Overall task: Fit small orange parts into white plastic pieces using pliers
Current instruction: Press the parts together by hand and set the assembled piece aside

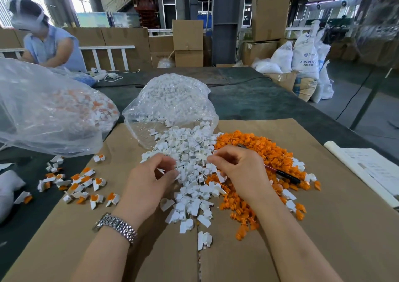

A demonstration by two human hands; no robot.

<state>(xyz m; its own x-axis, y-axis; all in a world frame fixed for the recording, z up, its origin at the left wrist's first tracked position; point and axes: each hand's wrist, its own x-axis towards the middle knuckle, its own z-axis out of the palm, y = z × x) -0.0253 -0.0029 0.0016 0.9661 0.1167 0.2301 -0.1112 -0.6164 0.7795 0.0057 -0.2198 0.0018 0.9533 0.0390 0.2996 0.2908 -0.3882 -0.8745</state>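
Head-camera view over a dark worktop (248, 100) covered by a flat sheet of brown cardboard (323, 227): a person's left hand (149, 178), a silver metal-link wristwatch (116, 227) at its wrist, rests curled on the heap of small white plastic pieces (190, 163), thumb and fingers bent toward each other; whether they pinch a piece cannot be told. Just beside it, the right hand (239, 169) hovers over the same heap with fingertips drawn together at a white piece, while a slim tool with a black-and-red handle (282, 173), apparently the pliers, runs under its palm and sticks out beyond its far side, the metal tip showing past the knuckles. Directly past the right hand lies the heap of small orange plastic parts (254, 152), touching the white heap and spreading toward the wrist. Ahead of both hands a clear plastic bag (172, 100) spills white pieces onto the cardboard. Out past the left hand, assembled white-and-orange pieces (82, 184) lie scattered, near a larger clear bag (43, 108) of the same. Far beyond the left hand, another person in a pale blue top (51, 48) sits at the worktop.
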